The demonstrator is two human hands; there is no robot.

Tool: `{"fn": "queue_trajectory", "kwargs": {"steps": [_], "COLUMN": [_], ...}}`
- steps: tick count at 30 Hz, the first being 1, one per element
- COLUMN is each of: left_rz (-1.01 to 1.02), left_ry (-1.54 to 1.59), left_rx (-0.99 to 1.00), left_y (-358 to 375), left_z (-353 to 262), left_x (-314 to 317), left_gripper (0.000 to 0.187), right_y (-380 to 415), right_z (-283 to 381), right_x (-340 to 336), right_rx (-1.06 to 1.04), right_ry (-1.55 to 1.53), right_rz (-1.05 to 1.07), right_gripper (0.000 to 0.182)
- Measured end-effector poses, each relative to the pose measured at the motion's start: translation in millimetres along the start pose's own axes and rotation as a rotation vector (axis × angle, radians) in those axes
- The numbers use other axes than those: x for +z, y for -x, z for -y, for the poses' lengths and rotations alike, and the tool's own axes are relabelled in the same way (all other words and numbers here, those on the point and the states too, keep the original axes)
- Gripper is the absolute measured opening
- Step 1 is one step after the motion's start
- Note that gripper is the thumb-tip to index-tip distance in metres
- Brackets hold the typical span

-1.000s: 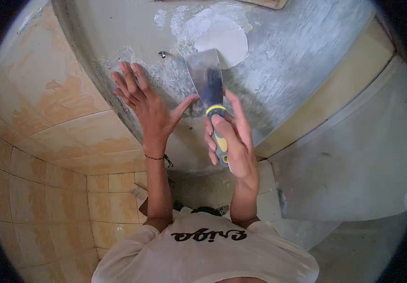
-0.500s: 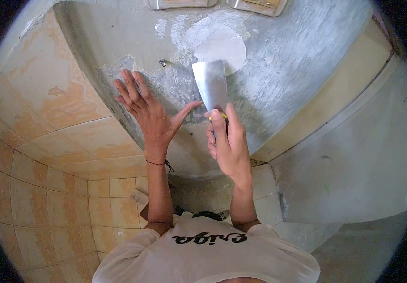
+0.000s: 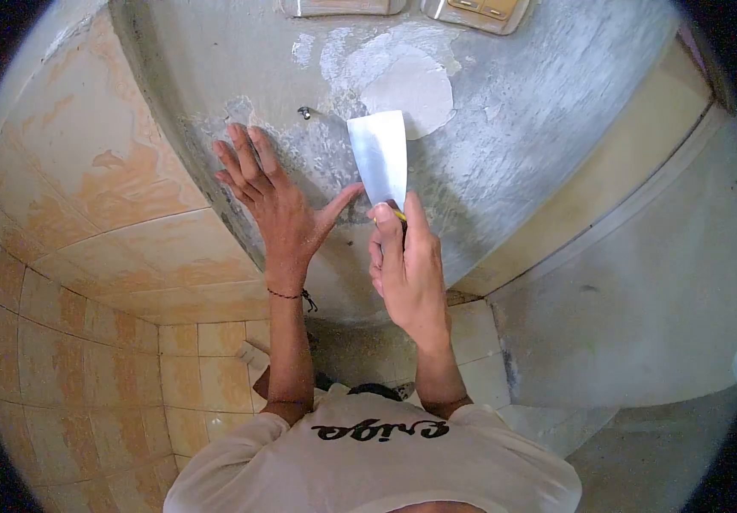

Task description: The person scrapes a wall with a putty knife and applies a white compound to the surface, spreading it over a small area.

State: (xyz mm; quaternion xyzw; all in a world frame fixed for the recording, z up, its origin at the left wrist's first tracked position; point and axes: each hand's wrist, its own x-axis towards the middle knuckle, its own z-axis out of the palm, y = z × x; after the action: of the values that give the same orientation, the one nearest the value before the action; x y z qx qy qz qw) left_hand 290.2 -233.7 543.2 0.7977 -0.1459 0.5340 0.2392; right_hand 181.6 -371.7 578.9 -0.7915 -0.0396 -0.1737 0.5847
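My right hand (image 3: 409, 269) grips the putty knife (image 3: 382, 162), its blade (image 3: 380, 145) by the edge of the white patch (image 3: 420, 90) on the grey wall (image 3: 539, 111). My left hand (image 3: 281, 205) lies spread flat against the wall, near a small metal fitting (image 3: 304, 112).

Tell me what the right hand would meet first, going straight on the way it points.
Probably the white patch, just past the edge of the scraper that the right hand holds. Depth is unclear: the scraper might touch the wall or stand off it and pass over the patch.
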Motion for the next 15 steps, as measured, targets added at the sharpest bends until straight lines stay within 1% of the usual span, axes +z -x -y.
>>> {"fn": "queue_trajectory", "kwargs": {"steps": [1, 3, 6, 10, 12, 15], "left_rz": [-0.003, -0.016, 0.015, -0.003, 0.001, 0.004], "left_ry": [0.008, 0.019, 0.004, 0.004, 0.003, 0.0], "left_rx": [-0.001, 0.002, -0.011, -0.009, -0.012, -0.009], "left_y": [0.0, -1.8, 2.1, -1.4, 1.3, -0.2], "left_z": [0.2, 1.5, 1.0, 1.3, 0.0, 1.2], "left_x": [0.0, 1.6, 0.7, 1.6, 0.7, 0.8], "left_gripper": [0.141, 0.141, 0.14, 0.139, 0.139, 0.139], "right_y": [1.7, 1.2, -0.6, -0.3, 0.9, 3.4], "right_z": [1.9, 8.1, 11.0, 7.8, 2.7, -0.7], "right_x": [0.6, 1.0, 5.5, 6.0, 12.7, 8.7], "right_rx": [0.001, 0.069, 0.036, 0.054, -0.041, -0.028], "right_ry": [-0.002, -0.033, -0.023, 0.002, 0.001, 0.04], "right_rz": [-0.007, 0.0, 0.001, -0.007, -0.09, -0.091], "right_gripper": [0.033, 0.032, 0.031, 0.03, 0.036, 0.038]}}
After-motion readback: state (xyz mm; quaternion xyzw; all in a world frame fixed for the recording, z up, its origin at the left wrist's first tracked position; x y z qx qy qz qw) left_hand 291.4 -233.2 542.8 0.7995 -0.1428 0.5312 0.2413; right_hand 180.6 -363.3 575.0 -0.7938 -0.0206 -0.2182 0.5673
